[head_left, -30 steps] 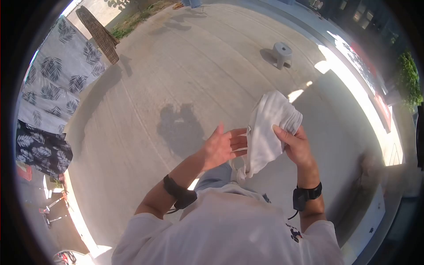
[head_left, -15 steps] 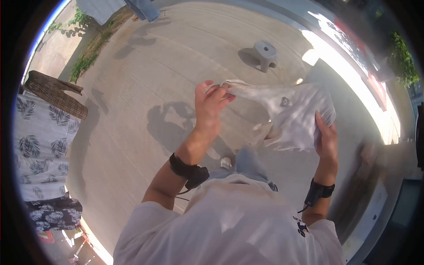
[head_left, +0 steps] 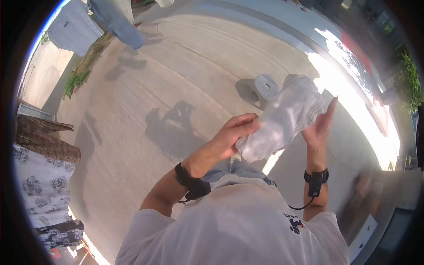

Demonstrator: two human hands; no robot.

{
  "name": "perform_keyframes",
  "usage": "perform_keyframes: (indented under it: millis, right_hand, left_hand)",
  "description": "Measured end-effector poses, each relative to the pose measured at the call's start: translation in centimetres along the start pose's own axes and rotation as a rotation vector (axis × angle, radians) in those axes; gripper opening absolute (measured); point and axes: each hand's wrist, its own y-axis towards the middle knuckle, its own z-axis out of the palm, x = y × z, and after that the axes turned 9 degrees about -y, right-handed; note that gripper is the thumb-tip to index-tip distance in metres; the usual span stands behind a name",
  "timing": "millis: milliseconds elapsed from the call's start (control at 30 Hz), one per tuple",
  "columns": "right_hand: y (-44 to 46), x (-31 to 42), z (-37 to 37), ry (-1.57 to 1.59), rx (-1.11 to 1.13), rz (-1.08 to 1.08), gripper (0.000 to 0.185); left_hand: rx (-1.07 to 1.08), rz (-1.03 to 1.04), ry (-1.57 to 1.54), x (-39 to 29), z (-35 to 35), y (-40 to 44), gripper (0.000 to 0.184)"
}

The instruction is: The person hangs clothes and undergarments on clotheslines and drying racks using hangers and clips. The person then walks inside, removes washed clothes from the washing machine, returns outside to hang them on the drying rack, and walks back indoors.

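In the middle of the head view is a white garment [head_left: 285, 117], gathered into a long folded bundle in front of my body. My left hand [head_left: 238, 132] grips its near left end, thumb on top and fingers underneath. Along the bundle's right side, my right hand [head_left: 319, 126] is open, with fingers stretched out and palm facing the cloth. Its palm lies against or very close to the fabric; I cannot tell which. How the garment is folded inside is hidden.
A grey plastic stool [head_left: 266, 86] stands on the concrete floor [head_left: 194, 66] just beyond the bundle. Brown plaid clothing [head_left: 48, 141] and leaf-print fabric [head_left: 44, 181] hang at the left. Blue trousers [head_left: 117, 26] and a light blue garment [head_left: 75, 28] hang at the upper left.
The garment was stretched out between both hands and is now folded into a compact bundle. My left hand has moved right and nearer to my body; my right hand has opened.
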Motion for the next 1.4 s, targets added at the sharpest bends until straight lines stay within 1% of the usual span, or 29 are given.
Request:
perform_keyframes:
  millis: [33, 67, 100, 167, 200, 233, 300, 333, 367, 433, 467, 500, 567, 600, 667, 767, 800, 833, 867, 933, 967, 1033, 1100, 1167, 1200, 1300, 1333, 1367, 1400]
  right_hand:
    - [2.7, -0.9, -0.1, 0.084, -0.015, 0.119, 0.078]
    - [5.1, -1.6, -0.3, 0.074, 0.004, 0.14, 0.078]
    - [7.4, -2.4, -0.6, 0.012, 0.131, 0.229, 0.072]
    - [13.5, -2.4, -0.6, -0.045, 0.264, 0.336, 0.067]
    - [16.9, -1.8, -0.5, -0.331, 0.176, 0.293, 0.06]
    - [20.5, -1.4, -0.4, -0.616, 0.087, 0.237, 0.054]
    - [27.4, 0.2, -1.4, -0.584, 0.062, 0.208, 0.052]
    - [30.7, 1.2, -1.3, -0.564, 0.018, 0.131, 0.051]
    - [33.6, 2.1, -1.2, -0.54, -0.034, 0.058, 0.05]
    - [39.1, 3.8, -0.6, -0.545, -0.085, -0.042, 0.05]
    - [41.6, 4.6, -0.1, -0.566, -0.139, -0.074, 0.05]
    - [43.6, 5.1, 0.2, -0.583, -0.198, -0.091, 0.05]
    - [47.8, 6.1, 0.7, -0.557, -0.276, -0.136, 0.05]
    - [49.9, 6.8, 0.9, -0.529, -0.335, -0.181, 0.05]
    - [53.5, 9.4, -0.9, -0.525, -0.326, -0.257, 0.051]
    - [59.2, 11.8, -1.2, -0.568, -0.427, -0.406, 0.054]
    - [61.3, 12.3, -1.7, -0.528, -0.427, -0.469, 0.056]
    - [63.7, 12.8, -2.7, -0.479, -0.423, -0.528, 0.058]
    - [65.6, 13.5, -4.9, -0.509, -0.369, -0.537, 0.062]
    - [71.1, 15.3, -6.9, -0.528, -0.309, -0.554, 0.066]
    - [73.6, 16.2, -7.6, -0.536, -0.321, -0.554, 0.062]
    - [78.3, 18.4, -9.5, -0.537, -0.315, -0.545, 0.059]
    - [84.2, 21.4, -11.6, -0.644, -0.242, -0.591, 0.046]
    - [89.6, 24.6, -11.6, -0.653, -0.229, -0.44, 0.039]
    - [93.1, 26.7, -11.9, -0.664, -0.235, -0.332, 0.033]
    - [101.8, 30.7, -12.9, -0.959, 0.005, 0.03, 0.032]
    - [104.5, 31.6, -12.7, -0.954, 0.021, 0.055, 0.032]
    - [107.4, 32.3, -12.5, -1.039, 0.185, 0.092, 0.032]
    - [109.7, 32.6, -12.5, -1.118, 0.354, 0.129, 0.033]
  left_hand:
    - [-0.037, 0.085, -0.279, -1.9, -1.0, 1.2, 0.03]
    - [-0.229, 0.143, -0.26, -4.5, -0.8, 2.7, 0.04]
    - [-0.239, 0.174, -0.258, -6.8, -2.4, 4.2, 0.04]
    - [-0.104, 0.16, 0.174, -11.1, -6.2, 6.5, 0.055]
    - [-0.038, 0.162, 0.255, -13.4, -8.0, 7.4, 0.065]
    - [-0.048, 0.166, 0.256, -15.5, -10.1, 8.6, 0.065]
    - [-0.064, -0.074, 0.284, -20.6, -14.3, 11.5, 0.059]
    - [-0.109, -0.081, 0.301, -23.2, -16.5, 13.1, 0.043]
    - [-0.097, -0.087, 0.317, -24.7, -19.6, 14.9, 0.043]
    - [-0.182, 0.154, 0.709, -28.0, -25.2, 19.4, 0.024]
    - [-0.294, 0.018, 0.769, -30.1, -26.4, 21.0, 0.017]
    - [-0.282, 0.008, 0.762, -31.6, -27.5, 23.0, 0.017]
    - [-0.298, 0.213, 1.177, -34.9, -29.8, 27.4, 0.018]
    - [-0.281, 0.217, 1.188, -36.6, -30.8, 29.5, 0.018]
    - [-0.258, 0.003, 0.735, -40.4, -33.0, 33.6, 0.02]
    - [-0.162, 0.2, -0.128, -44.6, -37.6, 38.2, 0.02]
    - [-0.238, 0.177, -0.03, -46.4, -39.2, 39.5, 0.023]
    - [-0.083, 0.324, 0.586, -49.1, -38.2, 40.3, 0.022]
    - [0.162, 0.108, 0.019, -50.6, -40.8, 42.7, 0.016]
    - [0.108, 0.076, 0.664, -53.9, -43.3, 47.0, 0.013]
    - [0.106, 0.075, 0.681, -55.1, -44.2, 49.5, 0.013]
    - [-0.166, -0.013, 0.223, -57.2, -45.5, 54.2, 0.013]
    - [-0.118, 0.091, 0.091, -60.8, -48.2, 59.1, 0.014]
    - [-0.236, 0.034, 0.3, -66.4, -46.7, 62.5, 0.014]
    - [-0.248, 0.062, 0.264, -68.4, -47.2, 64.9, 0.014]
    - [-0.333, 0.048, 0.377, -75.1, -47.8, 70.2, 0.013]
    - [-0.422, 0.039, 0.452, -77.2, -45.9, 71.7, 0.012]
    - [-0.445, 0.043, 0.439, -78.9, -46.0, 73.4, 0.012]
    - [-0.356, 0.016, 0.525, -80.1, -46.2, 74.7, 0.011]
